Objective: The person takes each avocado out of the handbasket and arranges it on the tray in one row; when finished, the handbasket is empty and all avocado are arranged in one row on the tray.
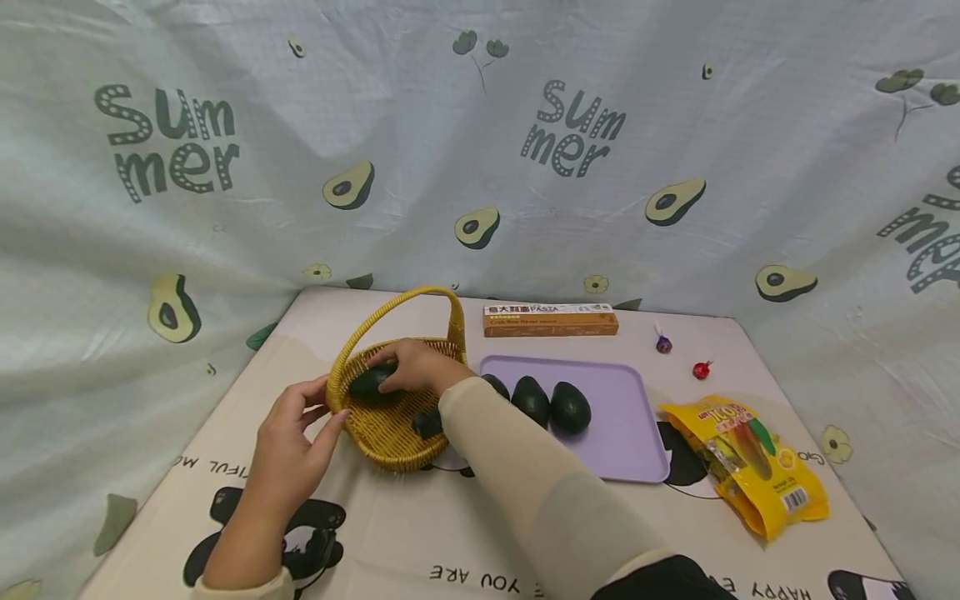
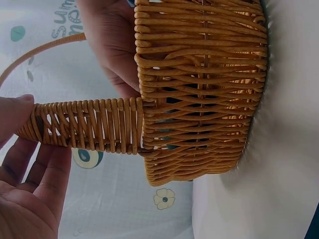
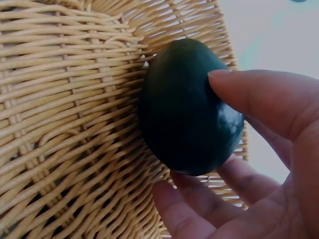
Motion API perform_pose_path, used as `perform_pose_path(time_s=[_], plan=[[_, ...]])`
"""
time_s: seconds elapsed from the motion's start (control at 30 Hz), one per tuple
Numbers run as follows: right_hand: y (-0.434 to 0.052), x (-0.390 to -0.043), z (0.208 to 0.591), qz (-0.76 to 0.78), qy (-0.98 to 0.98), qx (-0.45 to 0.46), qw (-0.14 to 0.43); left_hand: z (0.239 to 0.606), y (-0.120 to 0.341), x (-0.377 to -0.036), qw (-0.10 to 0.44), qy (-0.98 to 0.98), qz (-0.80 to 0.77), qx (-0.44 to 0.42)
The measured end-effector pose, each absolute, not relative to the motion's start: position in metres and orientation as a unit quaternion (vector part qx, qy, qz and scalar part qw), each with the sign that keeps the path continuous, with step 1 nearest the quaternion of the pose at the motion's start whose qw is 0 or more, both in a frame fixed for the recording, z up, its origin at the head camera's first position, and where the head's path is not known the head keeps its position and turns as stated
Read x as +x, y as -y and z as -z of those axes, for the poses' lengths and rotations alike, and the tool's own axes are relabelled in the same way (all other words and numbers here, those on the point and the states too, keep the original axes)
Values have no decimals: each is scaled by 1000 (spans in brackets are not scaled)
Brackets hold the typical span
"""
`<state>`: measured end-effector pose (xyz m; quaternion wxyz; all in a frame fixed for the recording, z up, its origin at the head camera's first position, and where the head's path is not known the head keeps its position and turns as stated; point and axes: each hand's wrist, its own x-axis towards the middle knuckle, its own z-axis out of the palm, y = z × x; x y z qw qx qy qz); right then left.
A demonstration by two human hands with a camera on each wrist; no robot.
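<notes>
A yellow wicker basket (image 1: 397, 454) with a tall arched handle stands on the table, left of the middle. My left hand (image 1: 296, 437) grips the near left foot of that handle (image 2: 89, 127), thumb on one side and fingers on the other. Inside the basket, my right hand (image 1: 420, 365) holds a dark green avocado (image 3: 187, 109) between thumb and fingers, close against the woven wall. Through the weave in the left wrist view, the avocado shows only as dark patches. Several more avocados (image 1: 571, 408) lie on a lilac tray (image 1: 618, 442), one partly hidden by my right sleeve.
Behind the tray lies a long pasta box (image 1: 551, 321). To the right are a small purple item (image 1: 663, 343), a small red item (image 1: 701, 370) and a yellow snack bag (image 1: 765, 467). A printed curtain (image 1: 420, 108) hangs behind the table. My right forearm crosses the tray's left edge.
</notes>
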<state>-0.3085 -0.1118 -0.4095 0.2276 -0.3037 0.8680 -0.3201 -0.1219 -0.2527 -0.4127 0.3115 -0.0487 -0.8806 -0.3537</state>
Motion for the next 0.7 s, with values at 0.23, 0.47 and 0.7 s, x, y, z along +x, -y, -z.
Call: perform_pose_path(time_s=[0.23, 0.47, 0.7], plan=[[108, -311, 414, 343, -860, -294, 236, 412, 253, -121, 306, 883, 353, -44], [105, -311, 413, 307, -876, -290, 234, 411, 253, -121, 303, 885, 351, -43], [102, -310, 413, 301, -879, -290, 230, 411, 253, -122, 309, 884, 346, -51]])
